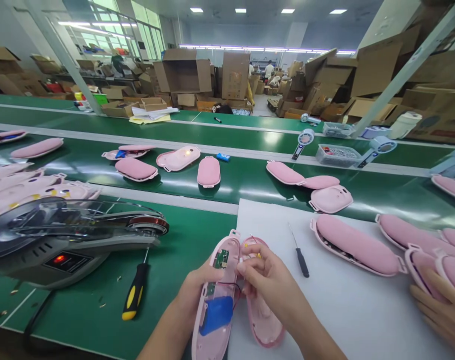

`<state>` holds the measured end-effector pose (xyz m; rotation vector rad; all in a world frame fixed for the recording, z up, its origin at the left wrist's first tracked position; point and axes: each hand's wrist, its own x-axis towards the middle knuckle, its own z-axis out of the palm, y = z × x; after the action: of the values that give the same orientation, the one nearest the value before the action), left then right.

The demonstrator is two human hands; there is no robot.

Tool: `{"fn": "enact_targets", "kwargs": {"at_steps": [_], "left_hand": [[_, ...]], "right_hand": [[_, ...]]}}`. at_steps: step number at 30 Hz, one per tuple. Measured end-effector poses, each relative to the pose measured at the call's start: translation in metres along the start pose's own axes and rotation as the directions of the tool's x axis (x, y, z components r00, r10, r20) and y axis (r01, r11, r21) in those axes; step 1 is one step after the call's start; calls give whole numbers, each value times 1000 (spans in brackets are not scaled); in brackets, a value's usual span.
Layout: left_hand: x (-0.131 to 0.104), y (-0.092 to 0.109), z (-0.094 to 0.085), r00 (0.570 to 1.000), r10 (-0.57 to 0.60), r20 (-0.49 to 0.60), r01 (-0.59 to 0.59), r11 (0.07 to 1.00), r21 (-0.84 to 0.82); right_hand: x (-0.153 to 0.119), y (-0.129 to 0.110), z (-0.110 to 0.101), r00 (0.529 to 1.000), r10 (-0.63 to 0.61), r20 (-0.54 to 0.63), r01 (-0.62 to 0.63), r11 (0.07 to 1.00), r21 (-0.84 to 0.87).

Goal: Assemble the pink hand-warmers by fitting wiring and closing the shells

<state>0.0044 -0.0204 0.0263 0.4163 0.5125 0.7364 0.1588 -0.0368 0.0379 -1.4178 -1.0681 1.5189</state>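
My left hand (199, 285) is closed round the pink shell (212, 347), its thumb over the inside. This shell holds a green circuit board (221, 258) and a blue battery pack (217, 315), with thin red and black wires running from it. Touching it on the right is a second open pink shell (265, 325). Over the upper part of that shell, my right hand (259, 270) pinches with thumb and fingers; a small white piece shows at the fingertips, perhaps a connector. Both shells lie across the edge of the white sheet (313, 320).
Screwdrivers lie left (135, 295) and right (301, 260) of the shells. A grey machine (80, 250) stands at left. Closed pink cases (358, 245) lie at right, where another person's hand (441, 300) holds some. More shells (208, 171) sit on the green conveyor (242, 187).
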Motion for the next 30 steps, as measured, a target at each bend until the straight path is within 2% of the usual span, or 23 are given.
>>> {"fn": "enact_targets", "kwargs": {"at_steps": [3, 5, 7, 10, 12, 15, 22, 30], "left_hand": [[2, -4, 0, 1000, 22, 21, -22, 1000, -1], [4, -6, -3, 999, 42, 23, -42, 999, -5], [5, -9, -6, 998, 62, 22, -62, 998, -6], [6, -13, -8, 998, 64, 24, -64, 998, -7], [6, -14, -8, 997, 61, 37, -60, 998, -14], [5, -14, -6, 997, 66, 51, -65, 998, -19], [3, -13, -2, 997, 73, 19, -73, 997, 4], [3, -15, -1, 998, 67, 15, -67, 998, 3]], "right_hand": [[-1, -5, 0, 998, 55, -5, -55, 998, -34], [-4, -7, -2, 999, 46, -13, -47, 995, -90], [-7, -9, -3, 999, -30, -21, 25, 976, -214], [-9, -14, -2, 987, -156, 27, 150, 873, -464], [-9, -17, -1, 985, -153, 80, 172, 831, -529], [-7, -20, 3, 987, -105, 124, 154, 848, -506], [-2, -15, 6, 996, -50, 78, 81, 879, -471], [-2, -16, 4, 991, 9, 131, 37, 937, -347]]}}
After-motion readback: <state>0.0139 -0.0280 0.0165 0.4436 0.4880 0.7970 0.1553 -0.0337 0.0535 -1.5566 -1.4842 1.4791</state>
